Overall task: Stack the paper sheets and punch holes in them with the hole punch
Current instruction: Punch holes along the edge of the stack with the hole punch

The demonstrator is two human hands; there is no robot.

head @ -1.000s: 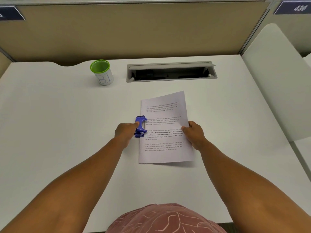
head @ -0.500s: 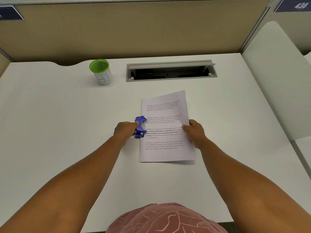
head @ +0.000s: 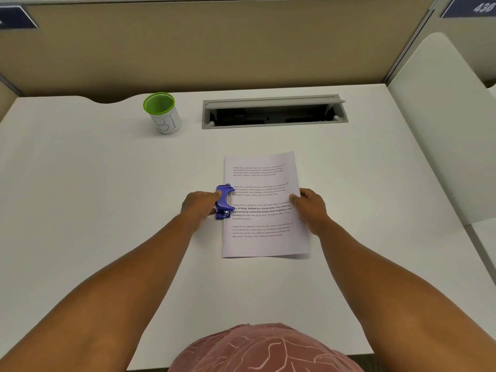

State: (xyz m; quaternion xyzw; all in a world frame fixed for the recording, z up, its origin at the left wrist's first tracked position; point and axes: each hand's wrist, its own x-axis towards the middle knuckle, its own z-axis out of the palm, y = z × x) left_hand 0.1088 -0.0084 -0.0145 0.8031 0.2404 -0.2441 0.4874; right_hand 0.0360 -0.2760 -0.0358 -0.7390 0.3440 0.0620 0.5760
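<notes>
A stack of printed paper sheets [head: 264, 183] lies in the middle of the white desk [head: 80, 183]. A small blue hole punch [head: 224, 201] sits on the stack's left edge, about halfway along it. My left hand [head: 200, 206] is closed on the punch from the left, fingers on its top. My right hand [head: 310, 208] pinches the right edge of the sheets, thumb on top. How many sheets are in the stack cannot be told.
A white cup with a green rim [head: 162, 112] stands at the back left. An open grey cable tray [head: 273, 111] is set into the desk behind the paper. A beige partition [head: 214, 44] closes the back, a white divider [head: 442, 130] the right side.
Both hands, the punch and the sheets hold nearly the same places; the right hand's grip on the paper edge has shifted very slightly.
</notes>
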